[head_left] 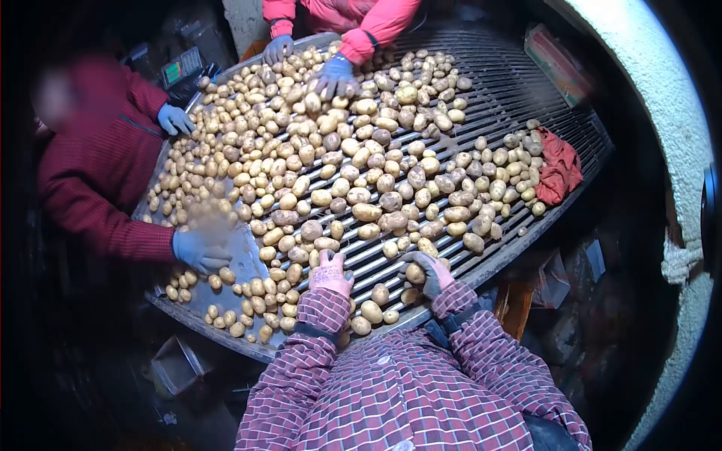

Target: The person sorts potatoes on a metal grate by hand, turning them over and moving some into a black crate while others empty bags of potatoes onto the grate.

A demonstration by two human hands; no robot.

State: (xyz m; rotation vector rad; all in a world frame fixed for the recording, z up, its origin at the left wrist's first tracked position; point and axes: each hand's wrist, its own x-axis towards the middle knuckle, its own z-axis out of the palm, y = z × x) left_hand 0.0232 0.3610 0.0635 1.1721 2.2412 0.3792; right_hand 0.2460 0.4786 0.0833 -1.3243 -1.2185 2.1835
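Many potatoes (366,212) lie spread over a table of metal bars (496,83). My left hand (331,273), in a pinkish glove with dark marks, rests among the potatoes near the table's front edge; its fingers point away from me, and whether they grip anything is hidden. To its right, my right hand (429,272), in a dark grey glove, curves round a potato (414,273). A few loose potatoes (371,311) lie on the bars between my two forearms.
At the left, a co-worker in dark red (98,173) has both gloved hands at the potatoes. Another in pink (380,19) reaches in from the far side. A red cloth (558,169) and a box (556,64) are on the right. A pale curved bar (669,83) stands beyond.
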